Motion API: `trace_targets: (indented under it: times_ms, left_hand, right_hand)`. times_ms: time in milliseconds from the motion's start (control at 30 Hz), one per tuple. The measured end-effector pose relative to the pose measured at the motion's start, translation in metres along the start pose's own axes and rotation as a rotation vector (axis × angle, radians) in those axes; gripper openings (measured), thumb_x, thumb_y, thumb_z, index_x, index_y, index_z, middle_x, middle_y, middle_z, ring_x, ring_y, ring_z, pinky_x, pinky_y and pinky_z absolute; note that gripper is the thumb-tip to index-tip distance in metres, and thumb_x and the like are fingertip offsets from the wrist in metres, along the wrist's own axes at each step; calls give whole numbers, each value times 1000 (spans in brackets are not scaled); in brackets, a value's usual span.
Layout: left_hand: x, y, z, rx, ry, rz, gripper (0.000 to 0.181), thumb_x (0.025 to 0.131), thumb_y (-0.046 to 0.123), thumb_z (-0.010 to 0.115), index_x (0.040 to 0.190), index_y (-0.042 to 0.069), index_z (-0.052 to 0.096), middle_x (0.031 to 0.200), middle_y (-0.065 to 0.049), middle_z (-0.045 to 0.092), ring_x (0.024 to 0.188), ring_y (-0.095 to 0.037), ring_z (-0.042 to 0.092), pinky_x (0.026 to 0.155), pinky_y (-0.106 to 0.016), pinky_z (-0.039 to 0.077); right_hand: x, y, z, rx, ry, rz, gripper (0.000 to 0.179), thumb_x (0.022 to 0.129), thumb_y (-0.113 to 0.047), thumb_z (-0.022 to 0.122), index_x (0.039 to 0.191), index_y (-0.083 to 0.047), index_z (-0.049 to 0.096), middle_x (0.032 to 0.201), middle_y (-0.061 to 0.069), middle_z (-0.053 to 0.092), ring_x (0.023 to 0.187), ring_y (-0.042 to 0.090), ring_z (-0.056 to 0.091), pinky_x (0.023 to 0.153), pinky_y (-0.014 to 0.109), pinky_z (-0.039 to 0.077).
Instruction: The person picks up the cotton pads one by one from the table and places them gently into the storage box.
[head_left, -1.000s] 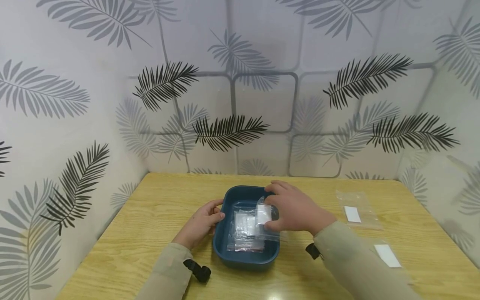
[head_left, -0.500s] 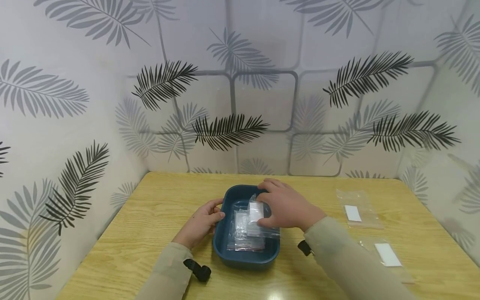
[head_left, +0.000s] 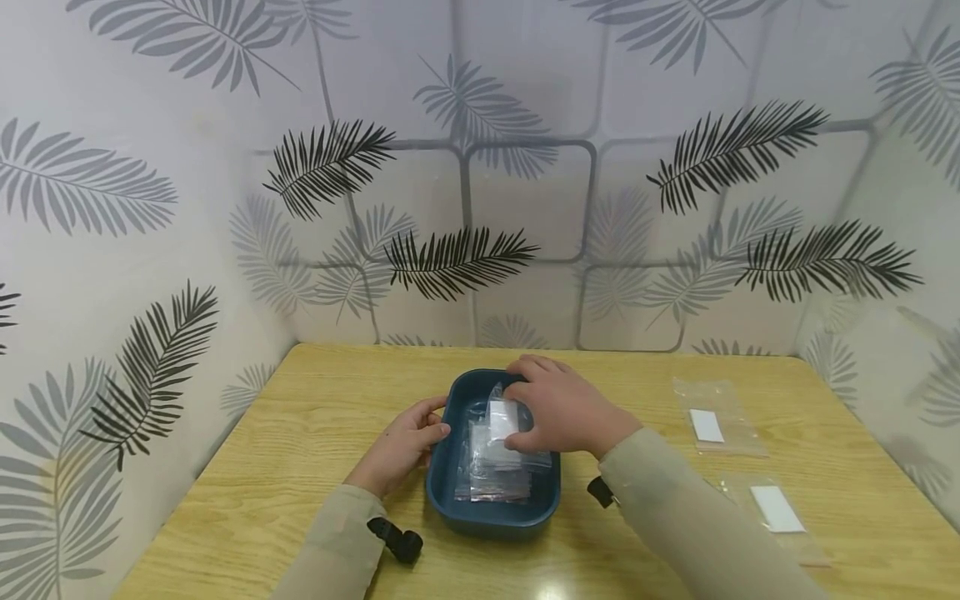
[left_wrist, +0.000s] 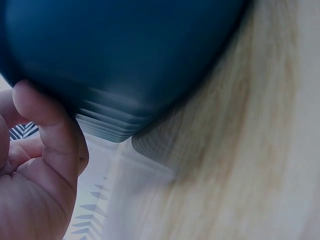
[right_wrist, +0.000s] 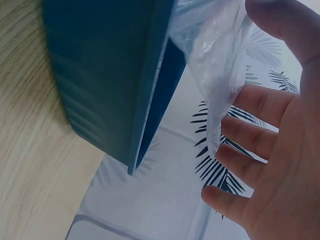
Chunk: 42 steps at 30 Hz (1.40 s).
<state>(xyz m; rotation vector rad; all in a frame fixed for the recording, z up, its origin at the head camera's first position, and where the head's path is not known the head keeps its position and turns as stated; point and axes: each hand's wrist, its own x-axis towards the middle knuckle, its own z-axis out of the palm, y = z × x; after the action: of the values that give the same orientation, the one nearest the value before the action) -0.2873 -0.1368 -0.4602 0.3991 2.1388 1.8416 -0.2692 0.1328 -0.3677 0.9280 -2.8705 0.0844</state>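
Note:
A dark blue plastic bin (head_left: 491, 525) stands on the table with several clear zip bags (head_left: 498, 486) lying in it. At its left side my left hand (head_left: 401, 446) grips the rim, the thumb (left_wrist: 42, 102) against the edge in the left wrist view. Over the right part of the bin, my right hand (head_left: 566, 408) holds another clear zip bag (head_left: 501, 419) with a white card inside. The right wrist view shows this bag (right_wrist: 220, 60) between the thumb and fingers, beside the bin's wall (right_wrist: 100, 65).
Two more clear bags with white cards lie on the wooden table (head_left: 337, 375) at the right: one farther back (head_left: 707, 426), one nearer (head_left: 777, 509). A wall (head_left: 525, 200) with a leaf pattern rises behind the table.
My right hand has moved left with its bag, from the bin's right rim to farther over the bags inside. The left hand and the bin have stayed in place.

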Motion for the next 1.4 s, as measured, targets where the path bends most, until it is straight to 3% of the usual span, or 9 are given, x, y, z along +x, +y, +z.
trace_targets:
  times_ms: [767, 1400]
  left_hand:
    - [-1, -1, -1, 13, 8, 4, 53, 105, 12, 55, 155, 12, 40, 104, -11, 49, 71, -20, 46, 62, -32, 43]
    - [-1, -1, -1, 15, 18, -10, 52, 104, 14, 58, 154, 14, 42, 106, -12, 49, 72, -20, 47, 63, -32, 44]
  right_hand:
    - [-1, 3, -3, 9, -15, 3, 70, 82, -60, 74, 133, -13, 67, 152, 10, 44, 143, 32, 36, 114, 52, 31]
    - [-21, 31, 7, 35, -8, 16, 65, 82, -54, 77, 131, -12, 68, 152, 14, 44, 142, 36, 37, 112, 56, 32]
